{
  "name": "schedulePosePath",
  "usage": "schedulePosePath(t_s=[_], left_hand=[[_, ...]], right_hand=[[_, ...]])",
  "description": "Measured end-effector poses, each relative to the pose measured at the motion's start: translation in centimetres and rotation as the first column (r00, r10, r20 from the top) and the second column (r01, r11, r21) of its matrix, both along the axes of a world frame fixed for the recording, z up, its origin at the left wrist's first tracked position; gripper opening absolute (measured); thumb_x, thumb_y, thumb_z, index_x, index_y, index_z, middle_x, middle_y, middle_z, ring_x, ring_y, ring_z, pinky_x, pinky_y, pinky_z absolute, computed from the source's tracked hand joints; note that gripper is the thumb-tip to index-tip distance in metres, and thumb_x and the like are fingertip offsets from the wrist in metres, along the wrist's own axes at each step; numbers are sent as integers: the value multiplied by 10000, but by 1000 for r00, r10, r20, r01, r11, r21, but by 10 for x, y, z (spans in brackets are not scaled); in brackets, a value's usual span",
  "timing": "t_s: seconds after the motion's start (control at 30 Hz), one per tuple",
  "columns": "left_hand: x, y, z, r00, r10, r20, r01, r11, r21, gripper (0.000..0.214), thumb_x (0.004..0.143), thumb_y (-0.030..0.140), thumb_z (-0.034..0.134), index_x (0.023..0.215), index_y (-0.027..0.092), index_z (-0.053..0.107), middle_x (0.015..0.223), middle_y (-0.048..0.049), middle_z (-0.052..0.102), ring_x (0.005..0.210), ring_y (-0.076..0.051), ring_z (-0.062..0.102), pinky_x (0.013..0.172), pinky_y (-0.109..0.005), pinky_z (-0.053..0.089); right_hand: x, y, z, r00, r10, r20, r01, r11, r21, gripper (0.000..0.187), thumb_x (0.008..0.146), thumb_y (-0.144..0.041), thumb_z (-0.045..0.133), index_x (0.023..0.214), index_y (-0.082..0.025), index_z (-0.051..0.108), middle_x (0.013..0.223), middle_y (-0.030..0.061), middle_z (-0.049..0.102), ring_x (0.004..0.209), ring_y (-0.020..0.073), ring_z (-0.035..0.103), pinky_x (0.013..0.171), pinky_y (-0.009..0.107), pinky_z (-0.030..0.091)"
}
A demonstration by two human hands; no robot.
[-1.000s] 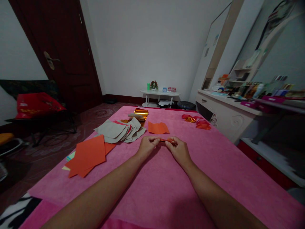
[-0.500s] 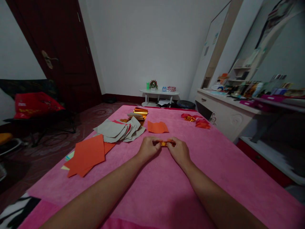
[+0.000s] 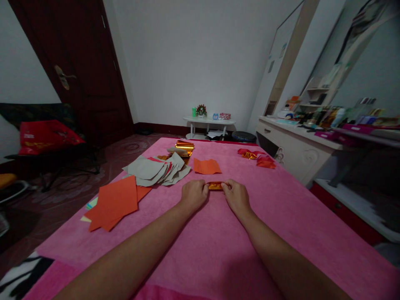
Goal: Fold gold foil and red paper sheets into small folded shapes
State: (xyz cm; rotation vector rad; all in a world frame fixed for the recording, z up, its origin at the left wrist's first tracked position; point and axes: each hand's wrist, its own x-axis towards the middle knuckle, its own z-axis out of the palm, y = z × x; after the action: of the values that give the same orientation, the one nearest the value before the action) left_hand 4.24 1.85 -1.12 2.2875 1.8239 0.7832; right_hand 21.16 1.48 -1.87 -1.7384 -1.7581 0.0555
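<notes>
My left hand (image 3: 194, 193) and my right hand (image 3: 236, 195) pinch the two ends of a small folded piece of shiny orange-gold paper (image 3: 215, 186), held low over the pink cloth (image 3: 218, 241). Both hands have their fingers curled closed on it. Just beyond the hands lies a single orange sheet (image 3: 206, 166). To the left a fanned heap of grey and red sheets (image 3: 156, 170) rests on the cloth, and nearer me a stack of orange sheets (image 3: 115, 202).
Gold foil pieces (image 3: 184, 146) lie at the far edge. Folded red and gold pieces (image 3: 258, 159) sit at the far right. A white dresser (image 3: 300, 152) stands to the right, a small white table (image 3: 208, 123) beyond, a dark door (image 3: 78, 71) at left.
The small strip has been folded shorter between my hands, which moved closer together and lowered toward the cloth. The sheets on the cloth have not moved.
</notes>
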Motion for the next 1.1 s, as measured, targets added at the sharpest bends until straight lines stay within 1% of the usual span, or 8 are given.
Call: schedulePosePath(t_s=[0.07, 0.17, 0.33, 0.47, 0.67, 0.77, 1.03, 1.1], left_hand=[[1, 0, 1, 999, 6, -41, -6, 1000, -11, 394, 894, 405, 391, 835, 168, 699, 795, -132, 694, 763, -246, 634, 673, -307, 384], [2, 0, 2, 996, 16, -85, -18, 1000, -22, 476, 919, 442, 321, 855, 164, 702, 810, -135, 697, 764, -243, 639, 679, -311, 391], [4, -1, 2, 992, 18, -124, -21, 999, -26, 517, 934, 434, 276, 845, 167, 710, 823, -129, 705, 775, -240, 643, 679, -313, 398], [4, -1, 2, 991, 25, -135, -29, 999, -27, 553, 945, 421, 239, 843, 160, 716, 827, -133, 707, 778, -239, 645, 685, -316, 398], [4, 1, 2, 993, -4, -116, 2, 1000, -18, 553, 952, 404, 233, 853, 156, 718, 832, -127, 714, 767, -229, 644, 659, -306, 376], [4, 1, 2, 995, -28, -94, 28, 1000, -11, 552, 952, 411, 244, 826, 156, 717, 813, -119, 715, 745, -220, 637, 636, -297, 355], [3, 2, 3, 990, -135, -29, 135, 991, -7, 541, 953, 403, 270, 752, 160, 710, 695, -51, 692, 608, -136, 580, 567, -253, 295], [3, 3, 3, 989, -143, -25, 143, 990, -10, 527, 946, 383, 285, 728, 158, 708, 671, -45, 684, 583, -127, 565, 552, -252, 280]], right_hand=[[-2, -2, 3, 998, -30, 58, 31, 999, -19, 264, 862, -330, 462, 719, -202, 644, 626, 62, 658, 579, 183, 589, 515, 264, 315], [-6, -6, 7, 987, -71, 141, 78, 996, -41, 260, 877, -327, 450, 789, -201, 659, 688, 79, 685, 628, 189, 615, 532, 265, 311], [-13, -10, 11, 959, -136, 250, 159, 984, -76, 323, 905, -386, 419, 856, -192, 672, 767, 107, 708, 699, 206, 652, 567, 264, 350], [-16, -12, 12, 941, -147, 306, 182, 979, -90, 329, 918, -380, 406, 882, -193, 674, 795, 113, 714, 728, 215, 667, 601, 271, 388], [-18, -14, 13, 923, -157, 352, 193, 979, -69, 337, 936, -359, 379, 888, -192, 667, 797, 113, 717, 741, 229, 679, 614, 279, 404], [-19, -15, 13, 919, -154, 364, 188, 980, -60, 333, 939, -342, 374, 880, -195, 666, 771, 104, 715, 722, 224, 679, 601, 276, 398], [-17, -15, 12, 913, -162, 374, 182, 983, -18, 319, 926, -349, 403, 839, -195, 667, 724, 93, 712, 654, 207, 667, 531, 262, 329], [-17, -15, 12, 913, -161, 374, 175, 985, -2, 308, 920, -344, 414, 824, -197, 667, 714, 88, 711, 645, 200, 661, 525, 261, 312]])
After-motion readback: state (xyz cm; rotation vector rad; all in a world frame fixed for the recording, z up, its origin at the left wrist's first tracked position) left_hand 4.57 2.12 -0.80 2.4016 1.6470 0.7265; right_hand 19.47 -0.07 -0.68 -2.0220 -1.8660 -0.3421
